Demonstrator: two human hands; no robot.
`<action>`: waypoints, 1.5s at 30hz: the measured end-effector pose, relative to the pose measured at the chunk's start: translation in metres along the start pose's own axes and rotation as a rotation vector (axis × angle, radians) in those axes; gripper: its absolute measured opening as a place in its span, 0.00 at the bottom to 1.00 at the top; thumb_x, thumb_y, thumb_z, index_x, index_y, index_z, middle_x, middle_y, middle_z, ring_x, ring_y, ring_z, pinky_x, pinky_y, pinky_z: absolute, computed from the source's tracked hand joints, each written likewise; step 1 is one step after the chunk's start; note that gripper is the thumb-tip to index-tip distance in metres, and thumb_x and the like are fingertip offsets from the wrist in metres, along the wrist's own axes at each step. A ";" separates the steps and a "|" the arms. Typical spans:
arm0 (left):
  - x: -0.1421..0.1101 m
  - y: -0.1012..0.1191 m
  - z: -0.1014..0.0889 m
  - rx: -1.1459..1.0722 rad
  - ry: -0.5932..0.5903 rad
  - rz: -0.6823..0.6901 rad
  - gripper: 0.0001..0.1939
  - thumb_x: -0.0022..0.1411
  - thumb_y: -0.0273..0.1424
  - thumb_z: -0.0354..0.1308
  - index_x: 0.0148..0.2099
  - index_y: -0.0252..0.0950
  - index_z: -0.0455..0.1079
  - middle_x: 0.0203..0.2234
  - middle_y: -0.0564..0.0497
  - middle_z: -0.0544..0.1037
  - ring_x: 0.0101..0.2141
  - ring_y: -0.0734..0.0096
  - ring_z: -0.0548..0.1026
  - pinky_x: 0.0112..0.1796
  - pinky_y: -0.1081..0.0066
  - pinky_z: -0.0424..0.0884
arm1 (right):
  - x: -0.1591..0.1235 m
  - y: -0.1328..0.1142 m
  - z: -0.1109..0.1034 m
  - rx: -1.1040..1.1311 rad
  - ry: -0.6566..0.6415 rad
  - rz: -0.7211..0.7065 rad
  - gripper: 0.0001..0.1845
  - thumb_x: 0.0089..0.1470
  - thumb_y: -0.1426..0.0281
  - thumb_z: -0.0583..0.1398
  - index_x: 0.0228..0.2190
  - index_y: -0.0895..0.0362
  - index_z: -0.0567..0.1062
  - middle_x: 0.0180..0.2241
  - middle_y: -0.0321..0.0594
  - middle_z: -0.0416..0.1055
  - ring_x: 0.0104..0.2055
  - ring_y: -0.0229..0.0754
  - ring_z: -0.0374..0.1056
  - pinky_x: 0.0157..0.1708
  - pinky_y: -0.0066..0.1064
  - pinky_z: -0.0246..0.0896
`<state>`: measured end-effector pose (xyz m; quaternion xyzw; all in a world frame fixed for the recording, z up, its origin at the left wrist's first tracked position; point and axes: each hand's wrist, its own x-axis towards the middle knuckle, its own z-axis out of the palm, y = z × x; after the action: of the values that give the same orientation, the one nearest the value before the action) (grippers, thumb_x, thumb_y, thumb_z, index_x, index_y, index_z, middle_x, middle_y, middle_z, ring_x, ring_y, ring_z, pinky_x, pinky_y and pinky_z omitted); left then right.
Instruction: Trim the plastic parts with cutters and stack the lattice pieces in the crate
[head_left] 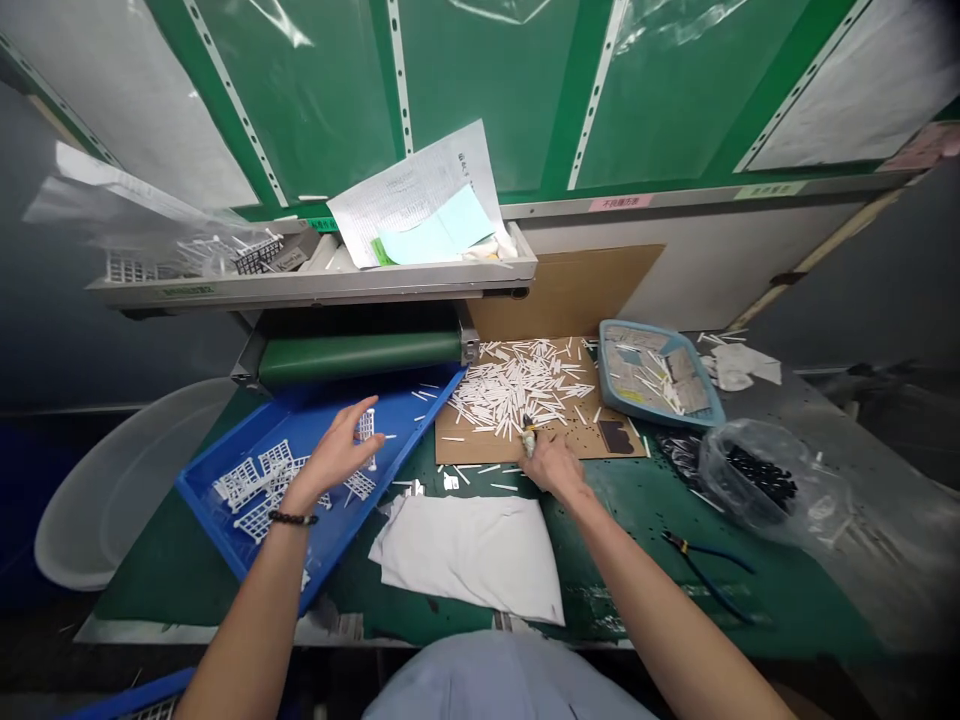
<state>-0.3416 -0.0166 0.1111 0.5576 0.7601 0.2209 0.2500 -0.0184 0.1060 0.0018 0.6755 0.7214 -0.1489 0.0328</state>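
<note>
My left hand (337,452) hovers over a blue plastic tray (315,425), its fingers spread around a white plastic lattice piece (365,427). Several similar lattice pieces (259,485) lie in the tray. My right hand (551,468) is shut on a small yellow tool (529,438), too small to identify, at the edge of a cardboard sheet (480,445). Just beyond that hand lies a heap of white plastic strips (517,388) on the cardboard. A beaded band (292,518) circles my left wrist.
A white cloth (469,555) lies nearest me. To the right are blue-handled pliers (709,570), a clear bag of black parts (765,480) and a blue tray of papers (652,375). A green conveyor belt (360,355) and a metal shelf (315,285) run behind.
</note>
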 end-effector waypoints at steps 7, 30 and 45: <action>-0.078 0.028 0.119 -0.567 -0.042 0.043 0.24 0.61 0.40 0.55 0.58 0.40 0.60 0.55 0.44 0.67 0.49 0.63 0.71 0.43 0.65 0.74 | -0.003 0.002 0.004 -0.012 0.030 0.007 0.21 0.54 0.67 0.53 0.47 0.66 0.66 0.46 0.61 0.63 0.51 0.61 0.62 0.48 0.45 0.56; -0.106 -0.025 0.207 -0.533 0.104 0.138 0.51 0.52 0.37 0.66 0.68 0.39 0.38 0.64 0.39 0.55 0.63 0.53 0.57 0.58 0.54 0.62 | -0.158 -0.022 0.011 0.279 -0.425 -0.406 0.25 0.49 0.77 0.50 0.50 0.59 0.66 0.45 0.47 0.64 0.48 0.47 0.63 0.47 0.33 0.55; -0.104 -0.027 0.201 -0.580 0.054 0.138 0.51 0.47 0.42 0.69 0.66 0.40 0.45 0.63 0.40 0.58 0.62 0.54 0.58 0.57 0.56 0.64 | -0.146 -0.053 0.005 0.002 -0.651 -0.415 0.17 0.54 0.74 0.50 0.46 0.59 0.68 0.45 0.50 0.66 0.44 0.48 0.67 0.38 0.33 0.52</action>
<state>-0.2092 -0.1120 -0.0482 0.5070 0.6320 0.4600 0.3632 -0.0593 -0.0387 0.0424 0.4324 0.7945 -0.3599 0.2288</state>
